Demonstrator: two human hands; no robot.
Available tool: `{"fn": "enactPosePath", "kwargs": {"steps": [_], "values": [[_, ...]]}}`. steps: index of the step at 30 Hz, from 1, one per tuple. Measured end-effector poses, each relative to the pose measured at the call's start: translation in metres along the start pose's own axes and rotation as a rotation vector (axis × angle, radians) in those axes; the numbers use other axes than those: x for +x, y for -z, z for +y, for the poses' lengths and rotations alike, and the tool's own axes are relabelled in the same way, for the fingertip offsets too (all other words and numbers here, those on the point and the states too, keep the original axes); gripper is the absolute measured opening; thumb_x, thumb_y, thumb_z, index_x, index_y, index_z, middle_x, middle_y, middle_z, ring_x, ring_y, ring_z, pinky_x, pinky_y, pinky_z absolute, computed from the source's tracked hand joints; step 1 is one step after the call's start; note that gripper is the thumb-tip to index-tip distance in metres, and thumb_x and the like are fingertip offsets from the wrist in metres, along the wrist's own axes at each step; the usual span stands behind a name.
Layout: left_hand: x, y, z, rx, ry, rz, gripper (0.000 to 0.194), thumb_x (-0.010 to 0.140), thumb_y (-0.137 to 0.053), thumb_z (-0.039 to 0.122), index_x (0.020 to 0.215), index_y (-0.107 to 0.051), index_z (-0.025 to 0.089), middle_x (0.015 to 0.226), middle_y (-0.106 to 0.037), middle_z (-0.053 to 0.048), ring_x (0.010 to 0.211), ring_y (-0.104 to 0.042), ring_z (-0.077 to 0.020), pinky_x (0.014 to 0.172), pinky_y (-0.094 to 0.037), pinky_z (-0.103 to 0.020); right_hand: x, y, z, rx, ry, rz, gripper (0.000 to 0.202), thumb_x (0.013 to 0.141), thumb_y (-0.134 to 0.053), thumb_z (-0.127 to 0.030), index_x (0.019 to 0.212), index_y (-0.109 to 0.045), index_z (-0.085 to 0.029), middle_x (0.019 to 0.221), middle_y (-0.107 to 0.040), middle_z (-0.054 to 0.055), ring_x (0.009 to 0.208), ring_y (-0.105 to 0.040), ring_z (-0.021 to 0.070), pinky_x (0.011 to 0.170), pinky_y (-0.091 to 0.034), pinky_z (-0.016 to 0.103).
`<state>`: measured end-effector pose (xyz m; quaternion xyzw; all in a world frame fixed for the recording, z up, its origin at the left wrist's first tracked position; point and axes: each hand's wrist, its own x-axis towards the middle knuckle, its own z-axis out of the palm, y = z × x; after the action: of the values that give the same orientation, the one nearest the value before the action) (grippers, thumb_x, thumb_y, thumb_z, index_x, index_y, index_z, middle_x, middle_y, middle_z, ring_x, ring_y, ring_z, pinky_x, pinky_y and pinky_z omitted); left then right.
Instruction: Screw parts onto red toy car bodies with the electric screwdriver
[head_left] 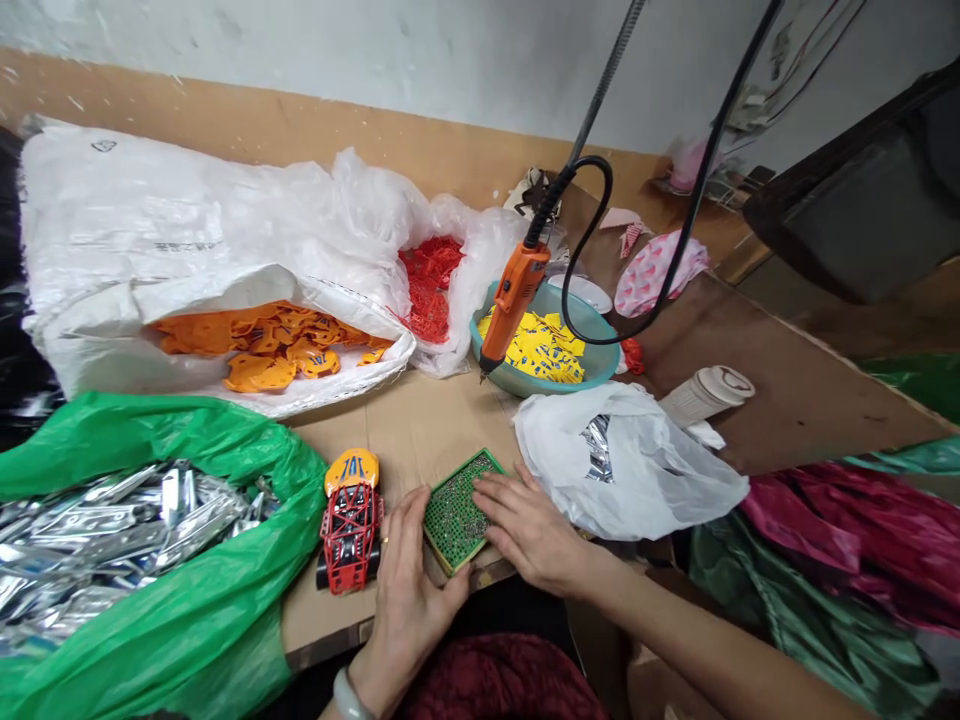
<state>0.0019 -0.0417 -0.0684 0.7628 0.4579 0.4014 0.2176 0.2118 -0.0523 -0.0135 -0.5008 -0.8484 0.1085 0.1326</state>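
Observation:
A small green tray (454, 540) with a grid of holes and many tiny metal screws lies tilted at the table's near edge. My left hand (411, 575) grips its left side, fingers along the edge and thumb at the near corner. Across the tray's right part, my right hand (529, 525) lies with fingers stretched out over the screws. Just left of my left hand sits a toy car (349, 525) with a red frame, black wheels and an orange front piece. An orange electric screwdriver (515, 300) hangs tip down beyond the tray.
Left, a green bag (277, 445) holds silvery metal strips. Behind it, a white sack (112, 340) contains orange parts, beside a clear bag of red parts (431, 285). A teal basin (600, 365) holds yellow pieces. Right stand a white plastic bag (652, 480) and a pale cup (705, 395).

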Motion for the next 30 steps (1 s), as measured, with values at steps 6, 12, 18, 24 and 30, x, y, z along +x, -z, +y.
{"fn": "enactPosePath", "kwargs": {"steps": [6, 12, 18, 24, 30], "values": [[0.008, 0.006, 0.01, -0.015, 0.042, -0.014, 0.081, 0.074, -0.068, 0.016, 0.147, -0.033, 0.017, 0.138, -0.052, -0.017, 0.131, -0.049, -0.0347, 0.11, -0.043, -0.057, 0.01, -0.001, 0.02, -0.034, -0.339, 0.138, 0.031, 0.099, -0.044, -0.018, 0.125, -0.061, -0.017, 0.11, -0.07, 0.012, 0.101, -0.064, 0.0243, 0.091, -0.05, 0.039], [0.002, 0.003, 0.0, -0.02, 0.03, -0.004, 0.082, 0.074, -0.068, 0.019, 0.148, -0.031, 0.016, 0.14, -0.052, -0.019, 0.131, -0.051, -0.0362, 0.108, -0.044, -0.059, 0.02, -0.008, 0.021, -0.071, -0.46, 0.126, 0.017, 0.094, -0.049, -0.013, 0.097, -0.065, -0.018, 0.087, -0.07, 0.006, 0.076, -0.064, 0.0194, 0.069, -0.043, 0.029], [0.006, -0.001, 0.003, -0.037, 0.041, 0.042, 0.079, 0.078, -0.07, 0.026, 0.147, -0.032, 0.017, 0.139, -0.052, -0.021, 0.128, -0.053, -0.039, 0.103, -0.047, -0.064, 0.023, 0.012, 0.021, -0.122, -0.437, 0.165, 0.013, 0.091, -0.05, -0.012, 0.087, -0.06, -0.02, 0.088, -0.069, 0.004, 0.074, -0.062, 0.0184, 0.065, -0.035, 0.029], [0.015, 0.0, 0.015, -0.028, -0.025, 0.009, 0.078, 0.08, -0.069, 0.026, 0.148, -0.031, 0.02, 0.139, -0.052, -0.02, 0.127, -0.054, -0.0378, 0.101, -0.05, -0.063, 0.013, 0.022, 0.027, -0.126, -0.424, 0.233, 0.016, 0.093, -0.045, -0.012, 0.085, -0.057, -0.02, 0.083, -0.066, 0.004, 0.074, -0.062, 0.0183, 0.065, -0.036, 0.029], [0.015, 0.008, 0.008, 0.006, -0.122, -0.012, 0.083, 0.08, -0.069, 0.025, 0.151, -0.027, 0.021, 0.14, -0.051, -0.02, 0.129, -0.054, -0.0373, 0.101, -0.052, -0.059, 0.004, 0.015, 0.02, -0.075, -0.435, 0.34, 0.017, 0.095, -0.044, -0.013, 0.09, -0.059, -0.02, 0.082, -0.066, 0.004, 0.072, -0.063, 0.0178, 0.066, -0.038, 0.028]]}}
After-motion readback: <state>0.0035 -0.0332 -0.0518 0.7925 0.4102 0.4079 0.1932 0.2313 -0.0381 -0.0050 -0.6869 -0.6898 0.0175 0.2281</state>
